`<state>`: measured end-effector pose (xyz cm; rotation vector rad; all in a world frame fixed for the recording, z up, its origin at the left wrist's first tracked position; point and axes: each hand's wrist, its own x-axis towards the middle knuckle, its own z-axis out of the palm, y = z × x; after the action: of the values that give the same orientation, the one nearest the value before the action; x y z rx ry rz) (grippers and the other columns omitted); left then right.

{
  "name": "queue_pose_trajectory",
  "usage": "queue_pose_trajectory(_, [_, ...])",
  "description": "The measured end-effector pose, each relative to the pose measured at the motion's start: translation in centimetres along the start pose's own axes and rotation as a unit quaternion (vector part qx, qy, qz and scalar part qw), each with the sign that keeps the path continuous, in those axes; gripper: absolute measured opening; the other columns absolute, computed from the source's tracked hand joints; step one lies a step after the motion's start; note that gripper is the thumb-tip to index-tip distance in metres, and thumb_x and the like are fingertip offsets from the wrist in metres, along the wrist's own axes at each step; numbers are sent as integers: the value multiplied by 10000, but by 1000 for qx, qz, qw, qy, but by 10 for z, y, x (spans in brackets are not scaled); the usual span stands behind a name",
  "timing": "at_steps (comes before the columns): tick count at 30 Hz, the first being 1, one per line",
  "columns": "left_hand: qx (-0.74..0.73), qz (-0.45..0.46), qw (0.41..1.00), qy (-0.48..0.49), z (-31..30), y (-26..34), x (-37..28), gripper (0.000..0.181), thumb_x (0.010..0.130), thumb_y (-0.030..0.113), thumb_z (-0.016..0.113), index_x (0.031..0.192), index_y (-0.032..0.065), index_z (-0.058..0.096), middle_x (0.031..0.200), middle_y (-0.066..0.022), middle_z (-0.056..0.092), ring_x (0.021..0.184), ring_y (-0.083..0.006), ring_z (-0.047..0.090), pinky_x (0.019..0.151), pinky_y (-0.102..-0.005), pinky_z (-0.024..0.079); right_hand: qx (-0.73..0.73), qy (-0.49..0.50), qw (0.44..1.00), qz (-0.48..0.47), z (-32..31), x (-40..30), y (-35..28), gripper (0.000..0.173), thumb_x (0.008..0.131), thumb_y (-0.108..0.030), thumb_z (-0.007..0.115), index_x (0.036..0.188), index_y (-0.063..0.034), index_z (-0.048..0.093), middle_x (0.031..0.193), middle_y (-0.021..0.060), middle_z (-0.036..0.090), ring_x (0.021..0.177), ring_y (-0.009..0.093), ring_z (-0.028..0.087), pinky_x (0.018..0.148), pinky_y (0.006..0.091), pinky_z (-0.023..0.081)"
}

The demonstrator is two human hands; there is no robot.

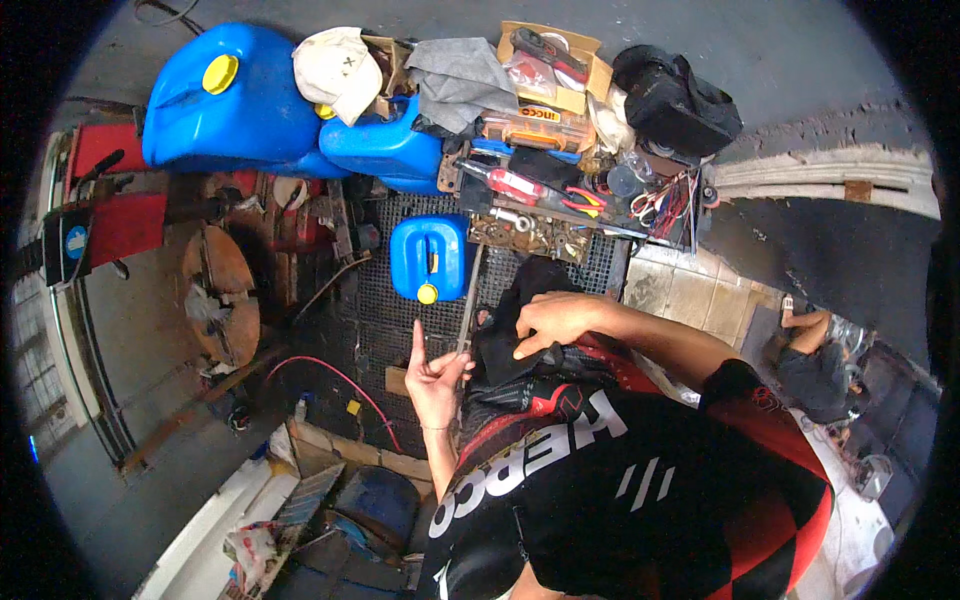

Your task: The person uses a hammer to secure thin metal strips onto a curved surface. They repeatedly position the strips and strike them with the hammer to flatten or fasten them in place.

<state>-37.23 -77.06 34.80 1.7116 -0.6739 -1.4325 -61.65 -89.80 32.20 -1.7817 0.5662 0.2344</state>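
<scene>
My left hand [437,379] pinches the near end of a long, thin metal strip [471,300] between thumb and fingers, with the index finger pointing away from me. The strip reaches up to the edge of the cluttered bench. My right hand [551,326] is bent over black fabric [499,360] at my lap, touching it; whether the fingers grip it is hidden. Beyond my left hand, a small blue plastic jerrycan [429,251] with a yellow cap stands on black grid matting [371,300].
Ahead, a bench holds a greasy metal part [551,238], pliers [585,201], a red-labelled bottle [514,186] and an Ingco organizer case [540,129]. Large blue jerrycans [225,112] stand left of it. A pink hose [337,382] curves at left. Another person [814,367] is at far right.
</scene>
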Motion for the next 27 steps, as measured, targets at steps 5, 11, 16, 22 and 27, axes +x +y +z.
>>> queue_pose_trajectory(5, [-16, 5, 999, 41, -5, -22, 4, 962, 901, -107, 728, 1668, 20, 161, 903, -145, 775, 732, -165, 739, 669, -276, 605, 140, 192, 959, -153, 1, 15, 20, 174, 946, -154, 700, 1017, -16, 621, 836, 151, 658, 759, 309, 658, 697, 428, 504])
queue_pose_trajectory(11, [-111, -7, 989, 102, 25, -43, 16, 965, 911, -126, 707, 1663, -3, 115, 947, -194, 773, 763, -201, 760, 694, -309, 639, 245, 153, 955, -71, 15, 62, 56, 175, 1030, -168, 631, 1052, 4, 607, 871, 55, 599, 826, 142, 562, 762, 340, 487])
queue_pose_trajectory(16, [-145, -35, 984, 99, 44, -70, 26, 990, 910, -117, 717, 1658, -20, 75, 963, -212, 772, 775, -230, 771, 714, -326, 652, 206, 145, 967, -22, 13, 44, 47, 222, 1015, -195, 628, 1083, 15, 652, 970, 177, 703, 931, 262, 686, 859, 401, 521])
queue_pose_trajectory(22, [-182, -13, 983, -13, 61, -81, 37, 1020, 898, -87, 720, 1665, -29, 49, 957, -134, 797, 831, -136, 730, 769, -261, 578, 169, 102, 980, -31, -32, 39, -9, 145, 1079, -155, 583, 1076, -10, 575, 950, 0, 543, 907, 78, 502, 825, 276, 453])
queue_pose_trajectory(27, [-132, -34, 990, -42, 54, -88, 48, 1040, 893, -79, 727, 1661, -29, 28, 947, -150, 798, 801, -156, 748, 728, -272, 587, 28, -85, 994, 66, -45, 7, -52, 382, 986, -387, 708, 993, -5, 706, 968, 200, 713, 918, 323, 693, 793, 440, 537])
